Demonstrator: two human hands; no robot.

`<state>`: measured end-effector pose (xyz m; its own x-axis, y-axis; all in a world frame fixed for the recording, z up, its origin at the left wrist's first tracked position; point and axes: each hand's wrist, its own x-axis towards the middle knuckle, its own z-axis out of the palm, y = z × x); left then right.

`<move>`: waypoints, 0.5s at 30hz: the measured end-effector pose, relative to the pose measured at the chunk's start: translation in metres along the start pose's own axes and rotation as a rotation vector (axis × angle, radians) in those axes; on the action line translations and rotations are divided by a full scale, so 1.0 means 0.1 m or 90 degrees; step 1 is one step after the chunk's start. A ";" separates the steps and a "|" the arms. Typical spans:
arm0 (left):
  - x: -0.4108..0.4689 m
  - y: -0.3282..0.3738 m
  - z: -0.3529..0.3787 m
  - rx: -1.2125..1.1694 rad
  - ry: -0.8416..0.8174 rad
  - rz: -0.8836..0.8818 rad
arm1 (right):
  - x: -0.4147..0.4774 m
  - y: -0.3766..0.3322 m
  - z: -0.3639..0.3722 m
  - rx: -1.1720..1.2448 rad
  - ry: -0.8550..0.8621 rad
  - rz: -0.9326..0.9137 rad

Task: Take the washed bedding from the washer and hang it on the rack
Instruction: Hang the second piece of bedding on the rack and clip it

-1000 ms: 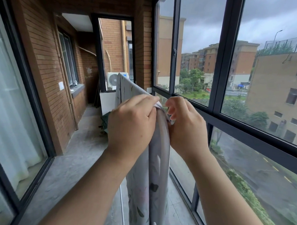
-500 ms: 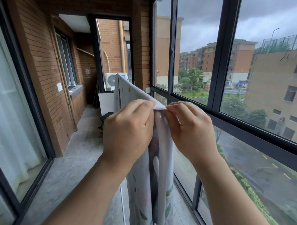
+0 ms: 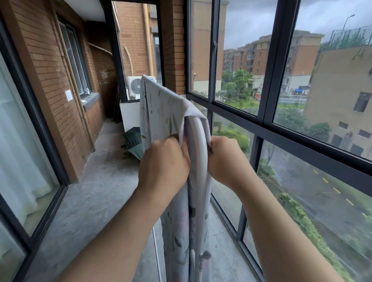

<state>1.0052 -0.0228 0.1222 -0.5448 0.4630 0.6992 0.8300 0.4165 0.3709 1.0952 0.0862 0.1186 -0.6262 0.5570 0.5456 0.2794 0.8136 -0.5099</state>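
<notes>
Floral bedsheet (image 3: 161, 110) is draped over the top rail of the drying rack (image 3: 200, 145), just beside the window frame (image 3: 265, 126). Its near edge is pinched on both sides of the rack's white end tube: left layer by the left hand (image 3: 164, 163), right layer by the right hand (image 3: 224, 161), fingers curled into the cloth. Likely risk: with an uneven pull, the sheet could be dragged off toward the heavier side, or bunched at the corner. The long axis is laid along the rail, away from the camera toward the AC outdoor unit (image 3: 134, 87); both halves are hung straight down.
</notes>
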 end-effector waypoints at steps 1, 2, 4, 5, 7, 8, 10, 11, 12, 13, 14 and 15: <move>-0.01 -0.01 0.00 -0.005 -0.010 -0.003 | -0.03 0.01 -0.01 0.007 -0.001 0.011; -0.02 -0.02 -0.01 -0.017 -0.013 -0.006 | -0.07 0.01 -0.03 0.009 0.008 0.013; -0.03 -0.06 -0.01 -0.042 -0.007 -0.016 | -0.11 0.04 -0.06 0.002 0.032 0.006; -0.02 -0.07 -0.02 -0.054 -0.006 -0.017 | -0.11 0.06 -0.07 0.000 0.046 0.004; -0.07 -0.08 0.00 -0.055 -0.021 -0.014 | -0.14 0.11 -0.06 -0.002 0.052 0.008; -0.10 -0.08 0.01 -0.044 -0.034 -0.012 | -0.17 0.13 -0.04 -0.009 0.046 0.009; -0.17 -0.09 0.06 -0.016 -0.055 -0.010 | -0.23 0.16 0.03 -0.031 0.017 0.016; -0.21 -0.10 0.08 -0.006 -0.062 -0.012 | -0.26 0.18 0.07 -0.039 0.004 0.024; -0.23 -0.11 0.10 -0.002 -0.069 -0.018 | -0.30 0.21 0.11 -0.044 -0.006 0.039; -0.25 -0.12 0.13 0.000 -0.076 -0.028 | -0.33 0.23 0.15 -0.048 -0.013 0.054; -0.28 -0.15 0.17 0.004 -0.086 -0.040 | -0.37 0.27 0.18 -0.052 -0.024 0.070; -0.31 -0.18 0.21 0.008 -0.094 -0.048 | -0.39 0.30 0.22 -0.053 -0.031 0.082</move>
<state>1.0043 -0.0282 0.0812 -0.6182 0.5392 0.5720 0.7848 0.4642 0.4106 1.1118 0.0851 0.0674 -0.6156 0.6508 0.4444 0.4177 0.7477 -0.5162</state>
